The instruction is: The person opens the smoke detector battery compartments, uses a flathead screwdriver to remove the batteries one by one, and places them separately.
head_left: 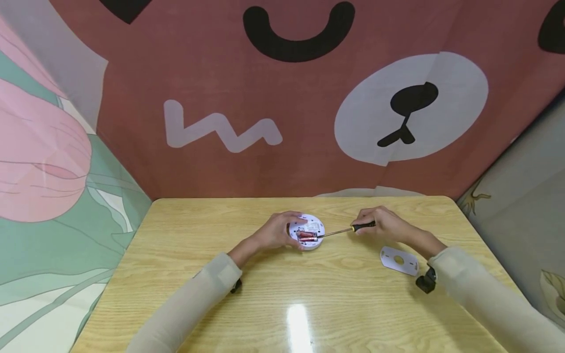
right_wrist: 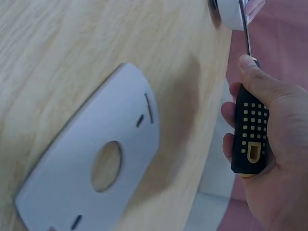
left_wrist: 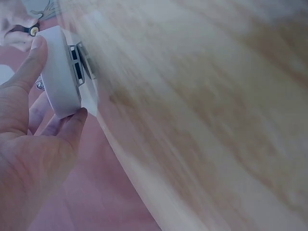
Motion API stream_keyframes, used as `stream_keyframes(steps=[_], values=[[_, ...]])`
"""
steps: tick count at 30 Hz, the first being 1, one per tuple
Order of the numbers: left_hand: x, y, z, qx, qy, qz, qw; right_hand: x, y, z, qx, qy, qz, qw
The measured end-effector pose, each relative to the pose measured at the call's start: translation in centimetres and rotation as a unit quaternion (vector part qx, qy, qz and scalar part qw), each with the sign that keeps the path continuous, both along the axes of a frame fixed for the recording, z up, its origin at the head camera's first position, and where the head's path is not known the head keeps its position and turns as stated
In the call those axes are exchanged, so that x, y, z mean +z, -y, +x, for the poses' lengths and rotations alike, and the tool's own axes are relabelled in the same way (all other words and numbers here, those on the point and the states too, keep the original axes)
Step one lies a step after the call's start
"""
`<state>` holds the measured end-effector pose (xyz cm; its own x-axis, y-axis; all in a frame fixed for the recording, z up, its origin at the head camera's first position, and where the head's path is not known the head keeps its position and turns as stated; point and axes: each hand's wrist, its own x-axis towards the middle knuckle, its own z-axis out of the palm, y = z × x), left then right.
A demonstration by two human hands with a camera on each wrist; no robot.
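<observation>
My left hand [head_left: 277,230] grips a round white device [head_left: 312,226] by its rim, thumb on one side and fingers on the other. Its back faces up in the head view, with red batteries [head_left: 306,236] lying in an uncovered compartment. In the left wrist view the white casing [left_wrist: 60,72] appears edge-on, a dark slotted vent on its side. My right hand [head_left: 383,223] holds a screwdriver [right_wrist: 250,125] by its black-and-yellow handle. The metal shaft points left, and its tip meets the device at the end of the batteries.
A flat white mounting plate [head_left: 399,260] with a round hole and narrow slots lies on the wooden table [head_left: 185,235], below my right hand. Behind the table's far edge rises a red cloth [head_left: 304,166] printed with cartoon shapes. A black wrist camera [head_left: 426,280] hangs under the right sleeve.
</observation>
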<state>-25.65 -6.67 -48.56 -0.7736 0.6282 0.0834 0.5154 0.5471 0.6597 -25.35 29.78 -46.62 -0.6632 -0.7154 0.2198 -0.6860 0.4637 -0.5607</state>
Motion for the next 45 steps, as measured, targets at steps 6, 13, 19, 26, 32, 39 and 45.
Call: stream_keyframes(steps=[6,13,19,26,32,39,45], values=[[-0.1,0.0,-0.1,0.001,-0.001,-0.008,1.0000,-1.0,-0.3,0.1,-0.017,0.053,-0.020,0.998],[-0.2,0.0,-0.1,0.001,-0.002,-0.011,0.9999,-1.9,-0.5,0.4,-0.054,0.110,-0.030,0.992],[-0.1,0.1,-0.1,0.001,-0.002,-0.010,0.9999,-2.6,-0.6,0.5,-0.059,0.138,-0.055,0.987],[0.0,0.2,-0.1,-0.002,0.003,-0.006,1.0000,-3.3,-0.7,0.4,-0.057,0.143,-0.066,0.986],[0.1,0.2,-0.1,-0.001,0.006,-0.011,0.9999,-3.4,-0.7,0.3,-0.054,0.139,-0.075,0.986],[0.1,0.2,-0.2,-0.006,-0.005,-0.017,0.9998,-3.7,-0.7,0.3,-0.043,0.134,-0.085,0.986],[0.2,0.2,-0.2,-0.004,-0.004,-0.012,0.9999,-3.8,-0.7,0.2,-0.041,0.130,-0.085,0.987]])
